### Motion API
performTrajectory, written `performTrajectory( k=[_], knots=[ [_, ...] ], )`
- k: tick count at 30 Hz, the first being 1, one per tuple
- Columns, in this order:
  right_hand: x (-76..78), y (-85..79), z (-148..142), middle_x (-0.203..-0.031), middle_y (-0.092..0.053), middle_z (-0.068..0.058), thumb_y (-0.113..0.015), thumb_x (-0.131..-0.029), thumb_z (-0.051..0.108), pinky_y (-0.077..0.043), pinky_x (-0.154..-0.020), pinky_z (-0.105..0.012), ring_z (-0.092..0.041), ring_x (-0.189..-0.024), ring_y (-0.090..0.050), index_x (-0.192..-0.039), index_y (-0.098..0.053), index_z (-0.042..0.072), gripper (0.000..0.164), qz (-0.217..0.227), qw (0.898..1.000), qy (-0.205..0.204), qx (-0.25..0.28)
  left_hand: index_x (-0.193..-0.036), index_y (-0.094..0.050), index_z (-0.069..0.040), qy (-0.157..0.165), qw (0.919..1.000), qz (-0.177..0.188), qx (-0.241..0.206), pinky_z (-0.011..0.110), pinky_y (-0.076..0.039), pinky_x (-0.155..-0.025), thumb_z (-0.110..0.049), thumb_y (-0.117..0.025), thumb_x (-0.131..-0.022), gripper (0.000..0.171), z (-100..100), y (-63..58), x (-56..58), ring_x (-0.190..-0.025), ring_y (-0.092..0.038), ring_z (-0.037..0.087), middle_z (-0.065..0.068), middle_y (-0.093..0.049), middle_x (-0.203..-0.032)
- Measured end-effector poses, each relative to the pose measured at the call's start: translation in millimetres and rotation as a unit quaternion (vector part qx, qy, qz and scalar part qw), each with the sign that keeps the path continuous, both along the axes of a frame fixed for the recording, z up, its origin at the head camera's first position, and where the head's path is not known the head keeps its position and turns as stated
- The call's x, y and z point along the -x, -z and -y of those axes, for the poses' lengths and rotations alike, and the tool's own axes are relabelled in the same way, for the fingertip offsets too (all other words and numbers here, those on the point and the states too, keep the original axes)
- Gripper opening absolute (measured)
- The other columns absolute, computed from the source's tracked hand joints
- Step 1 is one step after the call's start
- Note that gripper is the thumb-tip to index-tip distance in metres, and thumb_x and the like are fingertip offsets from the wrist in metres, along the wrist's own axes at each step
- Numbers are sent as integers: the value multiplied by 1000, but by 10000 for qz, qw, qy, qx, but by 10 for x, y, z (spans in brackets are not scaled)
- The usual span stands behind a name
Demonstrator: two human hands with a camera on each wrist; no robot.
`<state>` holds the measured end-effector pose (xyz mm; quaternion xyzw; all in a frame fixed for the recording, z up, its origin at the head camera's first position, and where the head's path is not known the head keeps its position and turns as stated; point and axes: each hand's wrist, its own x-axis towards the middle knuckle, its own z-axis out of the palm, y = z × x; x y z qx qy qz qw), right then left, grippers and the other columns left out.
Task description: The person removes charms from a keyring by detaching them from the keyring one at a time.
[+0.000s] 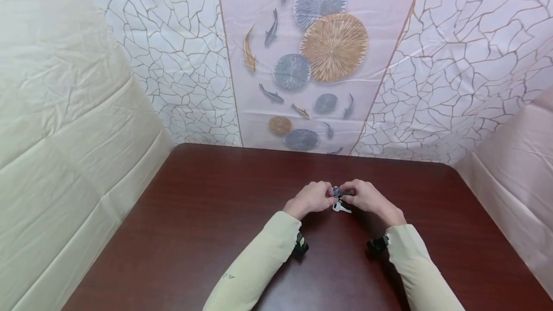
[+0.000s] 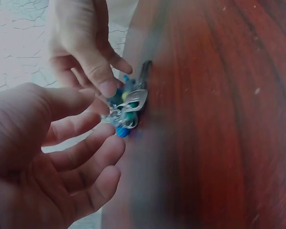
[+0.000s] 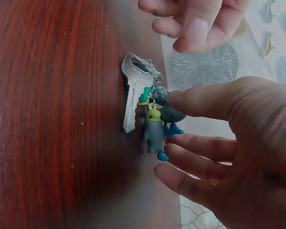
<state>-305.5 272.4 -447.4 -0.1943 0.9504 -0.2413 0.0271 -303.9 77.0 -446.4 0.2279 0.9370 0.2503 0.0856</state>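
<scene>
A silver key (image 3: 133,88) hangs from a metal ring and chain with several small figure charms, one grey with a yellow head (image 3: 155,129), others blue and green. My right hand (image 1: 367,198) pinches a dark charm of this keychain, its thumb (image 3: 200,100) on top and the other fingers loosely bent below. Just across from it, my left hand (image 1: 313,197) is close to the ring. In the left wrist view, its loosely bent fingers (image 2: 97,157) end beside the keychain (image 2: 128,107), and in the right wrist view a small gap separates them.
A dark reddish wooden table (image 1: 207,196) lies under both hands. Behind it hangs a patterned cloth (image 1: 298,85) with fish and round shapes, and pale cloth (image 1: 56,148) covers the sides. Each wrist wears a black camera (image 1: 378,244).
</scene>
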Motion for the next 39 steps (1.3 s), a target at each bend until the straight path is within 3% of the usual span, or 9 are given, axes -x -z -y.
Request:
performTrajectory(
  k=[9, 15, 22, 30, 35, 39],
  knots=[
    [24, 37, 7, -78, -68, 0, -69, -86, 9, -45, -63, -29, -12, -68, -56, -95, -69, 10, 10, 50, 9999, 113, 26, -82, -58, -24, -501, 9985, -77, 222, 27, -42, -57, -43, -65, -91, 22, -148, 139, -10, -64, -54, 11, -9, -58, -73],
    [38, 57, 28, -74, -63, 1, -66, -87, 8, -43, -61, -28, -13, -64, -51, -91, -65, 10, 5, 267, 9994, 203, 21, -77, -56, -24, -817, 9955, -243, 417, 29, -42, -55, -48, -65, -89, 28, -201, 176, -10, -62, -54, 11, -9, -57, -71],
    [27, 70, 43, -75, -63, 0, -62, -88, 7, -44, -60, -29, -14, -63, -53, -92, -62, 10, 5, 440, 9986, 258, 148, -73, -55, -23, -972, 9921, -498, 612, 33, -43, -55, -35, -65, -87, 21, -227, 174, -4, -64, -57, 16, -5, -59, -71],
    [28, 55, 33, -83, -65, -3, -59, -91, 10, -47, -59, -29, -15, -65, -55, -100, -64, 9, 10, 539, 9983, 239, 16, -77, -56, -23, -651, 9926, -877, 535, 30, -42, -53, -23, -62, -87, 11, -178, 225, 40, -65, -57, 16, -7, -58, -73],
    [18, 28, 39, -89, -69, -5, -56, -92, 7, -47, -61, -29, -14, -67, -56, -103, -66, 8, 15, 566, 9983, 111, 54, -86, -62, -23, -356, 9948, -946, 111, 24, -41, -54, -21, -64, -87, 3, -82, 214, 45, -68, -54, 10, -8, -59, -80],
    [0, -10, 55, -89, -69, -6, -54, -92, 3, -48, -59, -28, -12, -65, -57, -105, -68, 8, 19, 712, 9974, 23, 134, -93, -63, -21, -316, 9948, -942, -232, 22, -43, -60, -21, -64, -89, 3, -11, 170, 43, -70, -55, 9, -9, -62, -85]
  ],
)
